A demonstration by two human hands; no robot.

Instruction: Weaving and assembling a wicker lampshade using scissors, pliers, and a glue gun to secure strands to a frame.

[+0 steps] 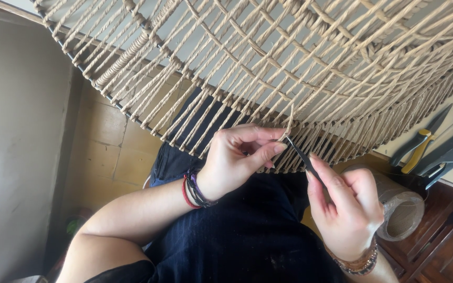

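The left hand's (232, 160) fingers (268, 151) pinch a loose end of pale twisted cord (290, 118) at the lower rim of the big woven cord-and-wire frame (268, 63). The right hand (344, 209) closes around a slim dark metal tool (304, 157), tip at that cord. It looks like trimming or tucking an end; next calls for steady tension. Yellow-handled pliers (418, 147) lie far right on the surface.

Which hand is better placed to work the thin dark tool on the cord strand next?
Probably the right hand: it holds the thin dark tool, tip at the cord strand. The left hand pinches that strand.
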